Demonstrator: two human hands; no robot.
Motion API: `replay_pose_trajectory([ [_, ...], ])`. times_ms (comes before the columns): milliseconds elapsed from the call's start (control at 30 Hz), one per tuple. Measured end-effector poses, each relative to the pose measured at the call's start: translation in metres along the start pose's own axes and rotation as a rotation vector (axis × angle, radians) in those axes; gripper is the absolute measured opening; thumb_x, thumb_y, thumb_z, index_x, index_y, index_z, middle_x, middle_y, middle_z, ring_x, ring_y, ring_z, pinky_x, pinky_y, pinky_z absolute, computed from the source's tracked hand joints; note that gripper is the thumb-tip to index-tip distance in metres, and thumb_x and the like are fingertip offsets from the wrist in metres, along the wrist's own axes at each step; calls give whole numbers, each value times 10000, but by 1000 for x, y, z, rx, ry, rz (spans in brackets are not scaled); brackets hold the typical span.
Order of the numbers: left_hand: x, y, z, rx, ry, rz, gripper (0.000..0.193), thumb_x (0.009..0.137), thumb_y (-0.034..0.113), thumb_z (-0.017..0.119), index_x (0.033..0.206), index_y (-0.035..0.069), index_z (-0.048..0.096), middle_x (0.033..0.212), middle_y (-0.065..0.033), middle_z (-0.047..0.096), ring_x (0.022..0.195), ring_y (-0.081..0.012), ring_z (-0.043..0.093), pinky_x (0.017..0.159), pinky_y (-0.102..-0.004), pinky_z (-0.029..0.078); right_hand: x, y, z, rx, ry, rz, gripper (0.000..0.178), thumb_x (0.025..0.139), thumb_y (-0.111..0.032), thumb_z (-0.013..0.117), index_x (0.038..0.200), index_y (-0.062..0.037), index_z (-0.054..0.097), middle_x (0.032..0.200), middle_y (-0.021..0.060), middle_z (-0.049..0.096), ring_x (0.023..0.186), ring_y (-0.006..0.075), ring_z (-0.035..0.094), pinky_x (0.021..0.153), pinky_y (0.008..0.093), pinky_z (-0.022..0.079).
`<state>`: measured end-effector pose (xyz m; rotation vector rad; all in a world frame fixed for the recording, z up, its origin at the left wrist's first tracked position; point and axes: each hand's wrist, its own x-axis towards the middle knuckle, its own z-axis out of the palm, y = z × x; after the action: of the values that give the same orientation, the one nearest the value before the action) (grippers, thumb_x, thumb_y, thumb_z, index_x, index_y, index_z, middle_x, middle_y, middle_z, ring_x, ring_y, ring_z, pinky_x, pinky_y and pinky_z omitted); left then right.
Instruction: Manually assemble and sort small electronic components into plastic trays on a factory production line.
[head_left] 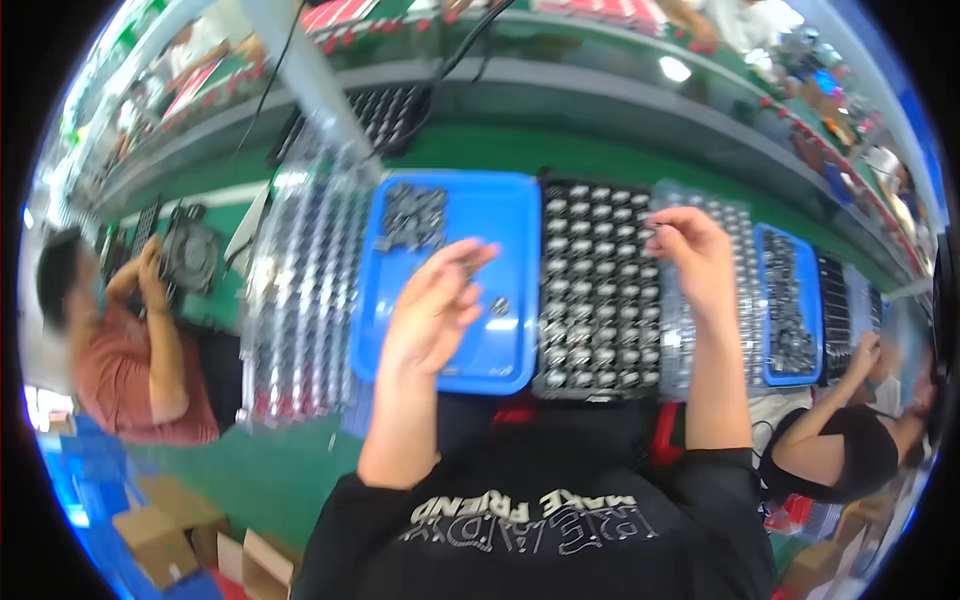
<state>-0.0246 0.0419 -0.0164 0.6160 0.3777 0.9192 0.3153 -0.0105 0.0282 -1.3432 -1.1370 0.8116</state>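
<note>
Beneath left hand (432,315), blue tray (500,352) partly hidden.

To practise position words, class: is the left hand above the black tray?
No, the left hand is over the large blue tray.

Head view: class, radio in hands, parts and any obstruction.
Left hand over blue tray, grip unclear. Right hand by black tray, grip unclear. Grey parts heaped in blue tray. Left wrist crosses its near rim.

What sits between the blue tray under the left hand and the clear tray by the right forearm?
A black tray with rows of silvery parts, as the head view shows.
</note>
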Motion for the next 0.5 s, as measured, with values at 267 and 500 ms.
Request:
replay_pose_trajectory([
  [267,-13,-13,51,42,37,-63,452,1024,159,622,1441,24,513,1305,-137,593,1000,-220,684,897,-336,607,-85,-34,81,214,-87,-65,212,909,86,680,1117,55,656,1043,130,718,879,161,712,790,266,579],
  [500,-32,-24,48,98,-47,70,339,1025,187,634,1318,22,589,1327,-133,598,1052,-227,686,891,-358,587,-105,-29,107,268,-47,-58,295,855,86,752,1133,63,656,1038,129,719,907,171,714,826,278,580],
])
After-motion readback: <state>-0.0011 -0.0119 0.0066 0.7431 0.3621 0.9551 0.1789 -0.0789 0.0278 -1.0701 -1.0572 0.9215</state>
